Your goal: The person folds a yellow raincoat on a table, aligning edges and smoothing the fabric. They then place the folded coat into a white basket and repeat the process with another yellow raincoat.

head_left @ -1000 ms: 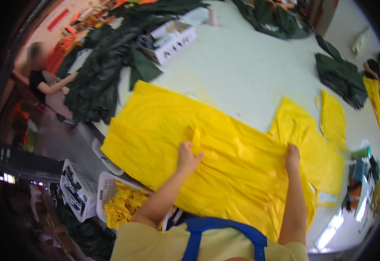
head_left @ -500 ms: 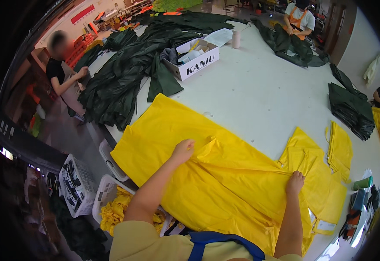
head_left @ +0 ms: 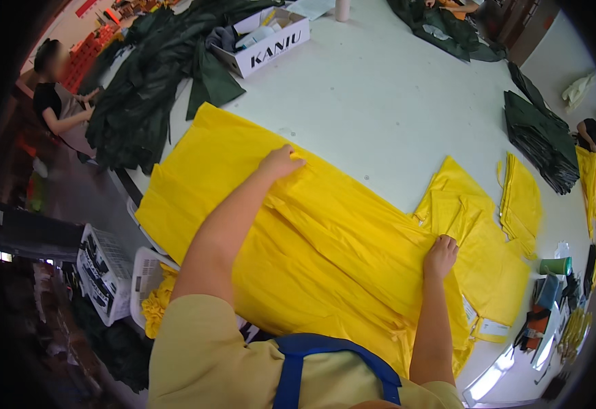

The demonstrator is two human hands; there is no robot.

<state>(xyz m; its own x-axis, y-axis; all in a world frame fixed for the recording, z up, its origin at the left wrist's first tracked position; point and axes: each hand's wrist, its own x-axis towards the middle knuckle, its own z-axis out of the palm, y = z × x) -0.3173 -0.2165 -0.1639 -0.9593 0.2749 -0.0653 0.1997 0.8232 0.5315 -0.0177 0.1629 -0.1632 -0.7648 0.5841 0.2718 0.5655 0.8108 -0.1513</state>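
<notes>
A large yellow garment (head_left: pixel 332 232) of thin, smooth fabric lies spread across the table in front of me, with creases running lengthwise. Near its far edge, my left hand (head_left: pixel 283 162) is closed on the fabric, fingers curled. My right hand (head_left: pixel 441 256) pinches the same garment toward its right end, and the fabric is drawn into folds between the two hands. Just past my right hand lies a second yellow piece (head_left: pixel 496 279) with a white label (head_left: pixel 494 328) at its lower edge. A folded yellow piece (head_left: pixel 522 198) is beside it.
Dark green garments (head_left: pixel 151 82) are heaped at the far left, next to a white box (head_left: pixel 271 46) of small items. A dark green stack (head_left: pixel 540 140) sits at the right, above a green cup (head_left: pixel 556 266). White baskets (head_left: pixel 141 286) stand below the table's left edge. Co-workers (head_left: pixel 59 102) are around the table.
My left hand has moved to the garment's far edge, smoothing the bunched fabric there. My right hand stays at the right end. The whole view has shifted, with the far table partly out of frame.
</notes>
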